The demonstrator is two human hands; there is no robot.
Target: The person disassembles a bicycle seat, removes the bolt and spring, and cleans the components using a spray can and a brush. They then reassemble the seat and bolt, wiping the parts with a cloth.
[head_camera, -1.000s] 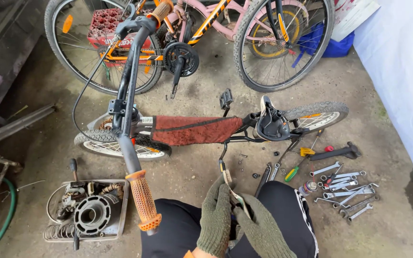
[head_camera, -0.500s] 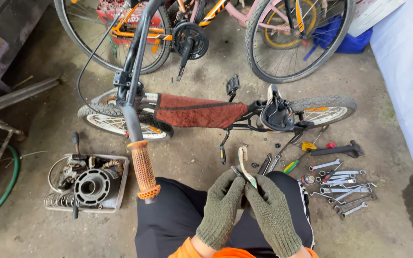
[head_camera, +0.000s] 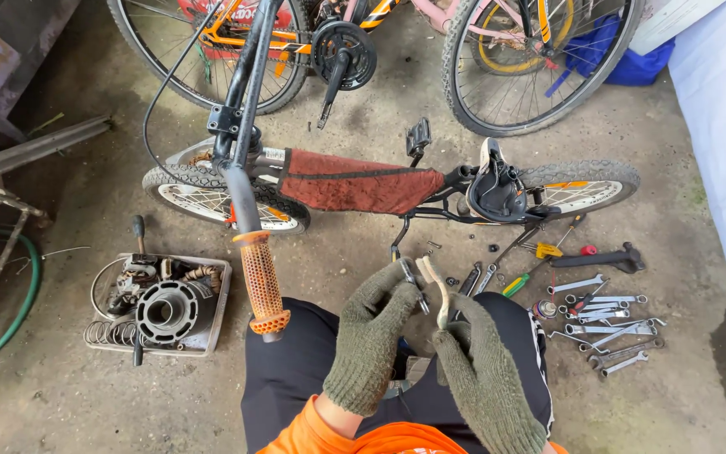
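From the head view, both gloved hands are working together just below the small bike [head_camera: 363,181] lying on its side — since a second ago they have been rising from the lap and drawing closer to the bike's frame, and the view has been shifting down so the hands are filling more of the picture. The left hand [head_camera: 371,336] is pinching a small dark part [head_camera: 412,276] between its fingertips, closed on it; the right hand [head_camera: 485,374] is gripping a pale curved lever [head_camera: 440,290], its fingers wrapped around the lower end. Part and lever are now meeting just in front of the bike's pedal crank, which suggests the two pieces are being fitted or worked against each other rather than merely carried. Left of the bike's orange grip [head_camera: 262,286], a shallow metal tray [head_camera: 216,290] is sitting on the floor, holding a black round engine part [head_camera: 165,311], coiled springs and wiring. Right of the bike's saddle [head_camera: 496,192], wrenches [head_camera: 607,315] are lying scattered beside a hammer [head_camera: 602,259] and screwdrivers — loose, not in any container.
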